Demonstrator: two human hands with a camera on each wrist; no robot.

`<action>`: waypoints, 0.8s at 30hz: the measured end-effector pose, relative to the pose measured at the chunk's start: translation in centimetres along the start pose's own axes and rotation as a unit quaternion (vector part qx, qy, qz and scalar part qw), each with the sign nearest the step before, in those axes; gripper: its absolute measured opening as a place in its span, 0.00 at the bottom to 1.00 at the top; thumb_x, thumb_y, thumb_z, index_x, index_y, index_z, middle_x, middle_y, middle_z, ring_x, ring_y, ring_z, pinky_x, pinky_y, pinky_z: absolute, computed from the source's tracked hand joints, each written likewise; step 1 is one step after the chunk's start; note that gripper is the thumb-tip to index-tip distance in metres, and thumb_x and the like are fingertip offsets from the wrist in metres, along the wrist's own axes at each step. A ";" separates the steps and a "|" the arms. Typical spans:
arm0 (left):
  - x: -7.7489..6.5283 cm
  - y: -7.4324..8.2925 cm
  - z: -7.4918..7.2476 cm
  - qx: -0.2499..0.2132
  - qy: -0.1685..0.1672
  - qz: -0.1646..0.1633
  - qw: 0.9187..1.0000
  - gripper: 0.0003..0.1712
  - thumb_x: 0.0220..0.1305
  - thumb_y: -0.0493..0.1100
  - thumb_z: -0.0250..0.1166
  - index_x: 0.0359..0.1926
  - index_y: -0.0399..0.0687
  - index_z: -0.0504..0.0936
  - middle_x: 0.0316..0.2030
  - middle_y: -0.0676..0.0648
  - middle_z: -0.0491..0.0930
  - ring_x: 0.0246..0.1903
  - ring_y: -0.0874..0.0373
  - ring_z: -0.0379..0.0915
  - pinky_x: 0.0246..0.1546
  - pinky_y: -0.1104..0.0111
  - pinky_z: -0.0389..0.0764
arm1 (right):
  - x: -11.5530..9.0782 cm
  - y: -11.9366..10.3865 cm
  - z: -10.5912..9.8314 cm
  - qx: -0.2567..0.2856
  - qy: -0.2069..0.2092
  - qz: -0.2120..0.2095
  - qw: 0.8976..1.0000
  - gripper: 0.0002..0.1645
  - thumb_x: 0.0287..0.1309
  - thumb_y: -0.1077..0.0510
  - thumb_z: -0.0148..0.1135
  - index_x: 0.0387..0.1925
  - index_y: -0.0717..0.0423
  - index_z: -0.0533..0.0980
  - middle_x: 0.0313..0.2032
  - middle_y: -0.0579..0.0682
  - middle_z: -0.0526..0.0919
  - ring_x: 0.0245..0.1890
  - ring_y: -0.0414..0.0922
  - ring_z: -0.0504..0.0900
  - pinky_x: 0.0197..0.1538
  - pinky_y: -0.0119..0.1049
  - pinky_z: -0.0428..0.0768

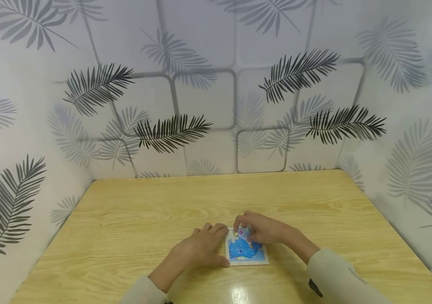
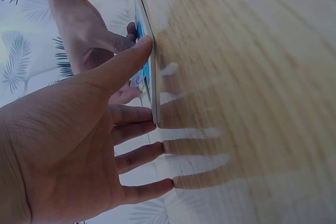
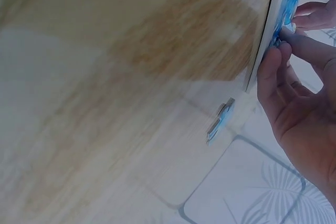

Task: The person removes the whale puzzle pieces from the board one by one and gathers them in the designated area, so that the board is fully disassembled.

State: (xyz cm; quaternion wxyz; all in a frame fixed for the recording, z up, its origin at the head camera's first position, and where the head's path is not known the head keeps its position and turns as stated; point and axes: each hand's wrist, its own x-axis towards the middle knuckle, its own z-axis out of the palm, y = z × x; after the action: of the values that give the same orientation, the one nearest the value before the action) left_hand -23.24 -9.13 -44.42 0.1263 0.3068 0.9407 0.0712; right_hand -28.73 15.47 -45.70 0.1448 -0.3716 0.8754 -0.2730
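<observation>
A small square jigsaw puzzle with a blue cartoon picture and a pale border lies on the table. My left hand rests along its left side, thumb at the near corner and fingertips by the far corner. Those fingers are mostly straight in the left wrist view, bracing the board's edge. Over the puzzle's far part, my right hand pinches a light blue puzzle piece with a pink swirl, tilted against the board. Its fingers hide part of the picture.
On the tabletop beside the right hand lies a loose light blue piece, seen in the right wrist view. The wooden table meets leaf-patterned walls at the back and sides.
</observation>
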 end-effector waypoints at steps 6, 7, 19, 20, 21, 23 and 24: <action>0.0 0.0 -0.1 0.003 0.006 -0.002 1.000 0.50 0.65 0.67 0.69 0.78 0.47 0.63 0.75 0.50 0.63 0.70 0.48 0.61 0.68 0.44 0.69 | 0.0 -0.1 0.1 -0.038 0.019 -0.009 0.999 0.22 0.59 0.72 0.67 0.51 0.48 0.85 0.41 0.48 0.76 0.40 0.44 0.75 0.45 0.37 0.79; 0.0 0.0 -0.1 0.003 0.007 -0.002 1.000 0.50 0.65 0.67 0.69 0.77 0.47 0.64 0.75 0.50 0.63 0.70 0.48 0.62 0.68 0.44 0.70 | 0.0 -0.1 0.2 -0.044 0.021 -0.011 0.999 0.22 0.59 0.72 0.68 0.51 0.49 0.85 0.42 0.48 0.76 0.40 0.44 0.75 0.45 0.36 0.79; -0.2 0.2 -0.1 0.002 0.013 0.003 1.000 0.49 0.65 0.66 0.70 0.77 0.46 0.64 0.75 0.50 0.63 0.70 0.48 0.62 0.68 0.46 0.70 | -1.0 0.6 -0.3 -0.058 0.064 -0.035 0.996 0.17 0.63 0.69 0.68 0.49 0.49 0.86 0.45 0.48 0.79 0.37 0.42 0.75 0.40 0.33 0.79; -0.2 0.2 -0.1 0.002 0.013 0.003 1.000 0.49 0.65 0.65 0.70 0.77 0.46 0.64 0.75 0.50 0.63 0.70 0.48 0.62 0.68 0.46 0.70 | -1.2 0.8 -0.4 -0.051 0.074 -0.037 0.995 0.17 0.63 0.69 0.68 0.49 0.49 0.86 0.46 0.48 0.80 0.36 0.41 0.74 0.39 0.33 0.78; -0.2 0.2 -0.2 0.003 0.013 0.003 1.000 0.49 0.65 0.65 0.70 0.77 0.46 0.64 0.75 0.50 0.63 0.70 0.48 0.62 0.68 0.46 0.70 | -1.5 1.1 -0.6 -0.040 0.084 -0.035 0.995 0.17 0.63 0.70 0.69 0.49 0.49 0.85 0.46 0.48 0.81 0.34 0.40 0.73 0.37 0.33 0.78; -0.2 0.2 -0.1 0.005 0.013 0.002 1.000 0.50 0.65 0.66 0.70 0.77 0.46 0.64 0.75 0.50 0.63 0.70 0.48 0.62 0.68 0.46 0.70 | -2.1 1.6 -0.9 -0.023 0.108 -0.034 0.993 0.18 0.61 0.70 0.70 0.49 0.50 0.84 0.47 0.48 0.83 0.29 0.38 0.72 0.34 0.33 0.77; -0.2 0.2 -0.1 0.006 0.014 0.000 1.000 0.50 0.65 0.66 0.70 0.77 0.46 0.64 0.75 0.50 0.63 0.70 0.48 0.62 0.68 0.46 0.70 | -2.4 1.8 -1.1 -0.016 0.118 -0.031 0.992 0.17 0.61 0.69 0.71 0.49 0.50 0.83 0.47 0.48 0.83 0.26 0.37 0.71 0.32 0.32 0.77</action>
State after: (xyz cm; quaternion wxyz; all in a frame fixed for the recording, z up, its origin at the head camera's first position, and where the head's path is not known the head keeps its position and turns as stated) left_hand -23.03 -9.06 -44.21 0.1113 0.3070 0.9426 0.0694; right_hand -28.61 18.69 -45.77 0.0260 -0.3661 0.8787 -0.3052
